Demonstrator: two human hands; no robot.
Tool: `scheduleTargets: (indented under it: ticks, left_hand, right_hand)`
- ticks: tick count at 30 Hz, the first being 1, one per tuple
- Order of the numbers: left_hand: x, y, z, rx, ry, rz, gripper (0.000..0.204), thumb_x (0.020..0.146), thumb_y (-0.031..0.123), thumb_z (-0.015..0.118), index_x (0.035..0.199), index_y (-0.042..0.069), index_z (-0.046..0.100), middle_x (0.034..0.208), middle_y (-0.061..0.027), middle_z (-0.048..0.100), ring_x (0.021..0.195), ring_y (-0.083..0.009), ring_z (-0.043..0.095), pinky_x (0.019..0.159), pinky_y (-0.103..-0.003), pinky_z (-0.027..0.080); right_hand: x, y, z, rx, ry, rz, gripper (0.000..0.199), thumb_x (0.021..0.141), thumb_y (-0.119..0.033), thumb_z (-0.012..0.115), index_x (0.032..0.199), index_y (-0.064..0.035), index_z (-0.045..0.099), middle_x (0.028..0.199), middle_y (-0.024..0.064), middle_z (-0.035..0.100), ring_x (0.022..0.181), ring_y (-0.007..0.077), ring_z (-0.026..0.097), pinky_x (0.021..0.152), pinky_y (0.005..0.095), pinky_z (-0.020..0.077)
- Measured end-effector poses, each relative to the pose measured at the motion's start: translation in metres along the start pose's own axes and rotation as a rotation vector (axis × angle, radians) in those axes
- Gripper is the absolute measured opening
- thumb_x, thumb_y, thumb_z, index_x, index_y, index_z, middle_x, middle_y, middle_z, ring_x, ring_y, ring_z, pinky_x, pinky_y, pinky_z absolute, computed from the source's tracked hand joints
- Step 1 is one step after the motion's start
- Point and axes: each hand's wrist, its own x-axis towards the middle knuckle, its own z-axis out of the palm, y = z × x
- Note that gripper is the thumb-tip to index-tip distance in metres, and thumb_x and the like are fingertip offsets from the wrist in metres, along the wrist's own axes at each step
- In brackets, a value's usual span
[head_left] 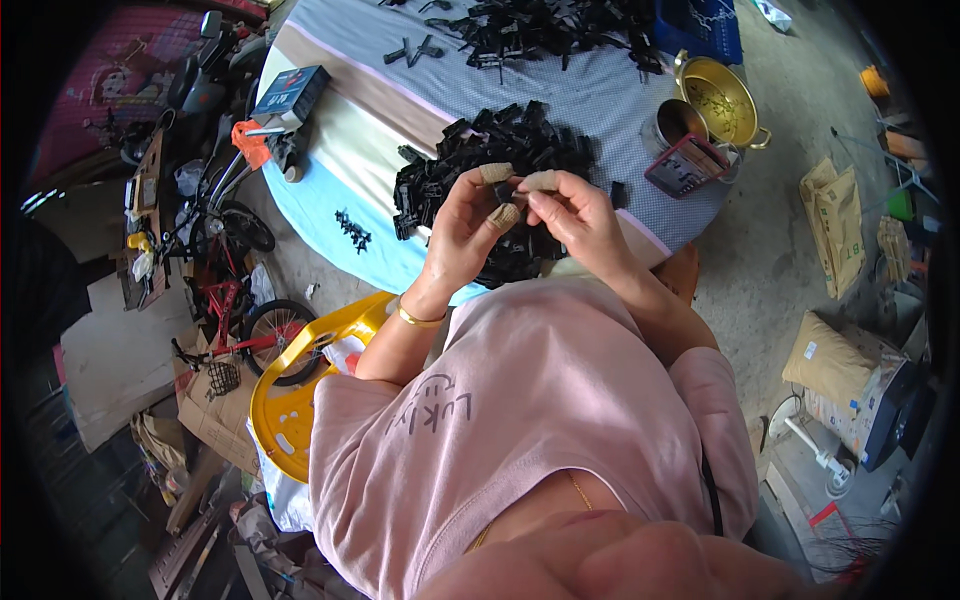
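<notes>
Over a round table covered with a striped and patterned cloth (350, 140), my two hands meet at a small black plastic piece (504, 191). My left hand (466, 228) pinches it between thumb and forefinger, both wrapped in tan tape. From the other side, my right hand (578, 218) closes its thumb and taped forefinger at the piece's edge; its exact shape is too small to make out. Beneath and behind my hands spreads a heap of black plastic parts (540, 140). One loose black part (617, 194) lies just right of my right hand.
Farther back are another heap of black parts (530, 40) and a blue crate (700, 30). A gold pot (745, 100), a metal cup (672, 122) and a phone (687, 166) stand right. Left are small black pieces (352, 231), a box (293, 97) and a yellow chair (275, 400).
</notes>
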Motion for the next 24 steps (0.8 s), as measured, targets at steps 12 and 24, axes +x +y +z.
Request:
scheduleTargets:
  ticks: [12, 24]
  left_hand:
    - [0.001, 0.003, 0.0, 0.049, 0.006, 0.0, 0.035, 0.083, 0.002, 0.055, 0.114, 0.0, 0.039, 0.109, -0.0112, 0.053, 0.1, -0.0165, 0.052, 0.087, -0.028, 0.044]
    - [-0.002, -0.006, 0.005, 0.357, 0.08, 0.287, 0.024, 0.078, -0.009, 0.056, 0.098, -0.003, 0.046, 0.102, -0.0116, 0.057, 0.087, -0.014, 0.059, 0.073, -0.023, 0.049]
  right_hand:
    - [0.001, -0.003, 0.003, -0.043, -0.037, 0.022, 0.016, 0.088, -0.009, 0.05, 0.1, -0.0017, 0.057, 0.067, -0.0011, 0.054, 0.048, -0.0009, 0.034, 0.042, 0.0138, 0.0248]
    - [-0.001, -0.002, 0.005, -0.108, -0.027, 0.143, 0.013, 0.087, -0.012, 0.051, 0.092, -0.0023, 0.059, 0.061, -0.0022, 0.052, 0.047, -0.0003, 0.036, 0.04, 0.0149, 0.0261]
